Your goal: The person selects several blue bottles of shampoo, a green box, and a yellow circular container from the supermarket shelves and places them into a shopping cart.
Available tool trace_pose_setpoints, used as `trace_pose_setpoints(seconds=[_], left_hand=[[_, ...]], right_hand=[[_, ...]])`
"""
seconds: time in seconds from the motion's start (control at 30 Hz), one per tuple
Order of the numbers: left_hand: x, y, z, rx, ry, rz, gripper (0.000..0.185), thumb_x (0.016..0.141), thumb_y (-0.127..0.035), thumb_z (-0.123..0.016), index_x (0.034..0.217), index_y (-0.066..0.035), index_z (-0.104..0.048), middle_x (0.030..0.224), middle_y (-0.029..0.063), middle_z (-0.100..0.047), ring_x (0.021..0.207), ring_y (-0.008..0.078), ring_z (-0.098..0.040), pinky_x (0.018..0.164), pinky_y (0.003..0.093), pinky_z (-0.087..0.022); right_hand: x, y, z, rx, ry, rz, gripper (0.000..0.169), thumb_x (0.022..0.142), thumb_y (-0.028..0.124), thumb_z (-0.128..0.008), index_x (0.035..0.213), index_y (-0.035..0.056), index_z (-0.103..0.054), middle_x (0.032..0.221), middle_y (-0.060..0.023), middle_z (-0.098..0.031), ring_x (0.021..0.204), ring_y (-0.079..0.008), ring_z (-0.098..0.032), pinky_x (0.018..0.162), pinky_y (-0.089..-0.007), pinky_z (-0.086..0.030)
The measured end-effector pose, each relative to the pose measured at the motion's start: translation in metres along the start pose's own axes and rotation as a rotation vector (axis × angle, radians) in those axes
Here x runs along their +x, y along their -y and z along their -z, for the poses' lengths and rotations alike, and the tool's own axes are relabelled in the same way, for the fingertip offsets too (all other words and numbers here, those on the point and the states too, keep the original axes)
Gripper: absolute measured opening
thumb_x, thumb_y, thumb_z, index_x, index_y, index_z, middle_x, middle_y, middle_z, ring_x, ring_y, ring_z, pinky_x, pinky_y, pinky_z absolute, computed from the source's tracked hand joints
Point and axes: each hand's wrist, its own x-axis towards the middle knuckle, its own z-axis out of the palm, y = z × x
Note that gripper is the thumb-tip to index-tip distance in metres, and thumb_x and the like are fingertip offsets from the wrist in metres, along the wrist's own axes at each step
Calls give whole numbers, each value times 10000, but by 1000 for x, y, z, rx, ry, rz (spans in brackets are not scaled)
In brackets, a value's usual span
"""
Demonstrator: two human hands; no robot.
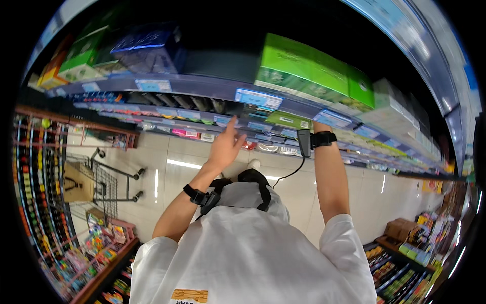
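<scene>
My left hand (225, 147) holds nothing; its index finger points up at the front edge of a lower shelf and its thumb stands apart. Near that fingertip, dark cylindrical packages (201, 103) stand in a row. My right arm reaches in under the upper shelf (212, 85). Only the base of my right hand (321, 127) shows above the black wrist strap; the fingers are hidden by the shelf. Just left of it lies a green box (286, 119) on the lower shelf. Bright green boxes (303, 68) stand on the upper shelf above my right hand.
Blue boxes (148, 49) sit on the upper shelf at left, pale boxes (395, 102) at right. A shopping cart (106, 182) holding a cardboard box (78, 182) stands on the tiled floor (182, 148). Behind are stocked displays (110, 243). A cable (294, 173) hangs from my right wrist device.
</scene>
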Motion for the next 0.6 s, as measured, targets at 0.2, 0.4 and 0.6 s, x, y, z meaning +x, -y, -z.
trace_pose_setpoints(seconds=[0.2,0.4,0.6], left_hand=[[2,2,4,40,31,-41,700,960,-141,-692,1551,-2,-344,890,135,-684,714,249,-657,694,364,-543],[2,11,9,42,77,-93,721,964,-125,-675,1570,-2,-303,866,140,-686,700,257,-663,685,368,-537],[5,16,8,54,105,-119,726,964,-98,-667,1573,8,-286,840,134,-680,709,249,-669,676,359,-539]], right_hand=[[-3,-8,-9,32,-44,21,486,950,385,-643,1318,68,-628,1346,-200,-626,1241,-351,-574,1081,-465,-434],[-5,-17,-21,71,-85,42,489,952,385,-637,1324,69,-622,1353,-203,-620,1249,-358,-569,1085,-472,-431],[-10,-21,-25,87,-112,46,491,954,386,-631,1330,70,-616,1359,-207,-615,1257,-365,-564,1089,-479,-427]])
